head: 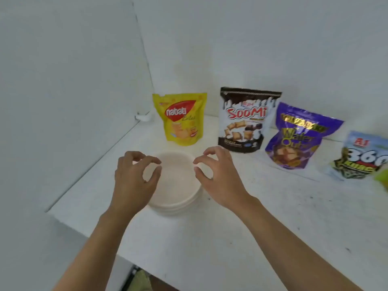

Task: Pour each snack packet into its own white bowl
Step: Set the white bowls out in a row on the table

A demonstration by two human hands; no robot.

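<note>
A person's two bare forearms reach forward from the bottom of the frame over a white table, the hands meeting on either side of a stack of white bowls that sits near the table's left end. The left hand arches over the stack's left rim with the wrist raised, its thumb and forefinger curved toward each other in a loose ring and the other fingers bent behind them. The right hand mirrors it at the right rim, knuckles up, thumb and forefinger tips close together just at the edge of the top bowl. Both hands are half closed, but the blur makes it impossible to tell whether the fingertips actually pinch the rim or only hover against it. The top bowl's inside shows bare between the two hands. Behind the stack four snack packets stand in a row along the wall, all apart from the hands: a yellow packet straight beyond the bowls, a brown-and-white packet beside it, a purple packet leaning a little farther right, and a pale blue packet cut off by the frame's right edge.
</note>
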